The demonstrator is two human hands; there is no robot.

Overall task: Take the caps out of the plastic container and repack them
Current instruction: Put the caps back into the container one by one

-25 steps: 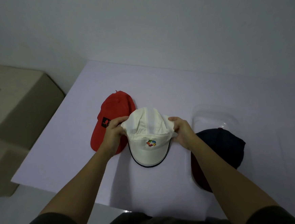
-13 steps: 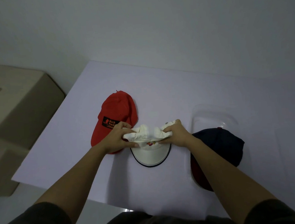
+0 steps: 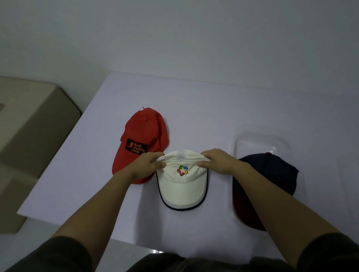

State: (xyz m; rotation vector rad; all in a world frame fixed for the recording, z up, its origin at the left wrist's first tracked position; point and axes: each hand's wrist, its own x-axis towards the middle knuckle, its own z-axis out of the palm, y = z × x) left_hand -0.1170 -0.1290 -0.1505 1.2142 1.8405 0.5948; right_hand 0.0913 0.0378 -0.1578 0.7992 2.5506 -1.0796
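A: Hands?
B: Left hand [image 3: 143, 167] and right hand [image 3: 217, 162] pinch the white cap [image 3: 183, 185], crown folded flat, near table [image 3: 193, 104] front edge.
A: Container?
B: Clear plastic container [image 3: 260, 138], right side; navy cap [image 3: 271, 171] in it. Red cap [image 3: 142, 136] left, on table.

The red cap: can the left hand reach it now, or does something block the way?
Probably yes. The left hand grips the white cap and already lies over the near edge of the red cap. Nothing stands between them, but the hand must release the white cap first.
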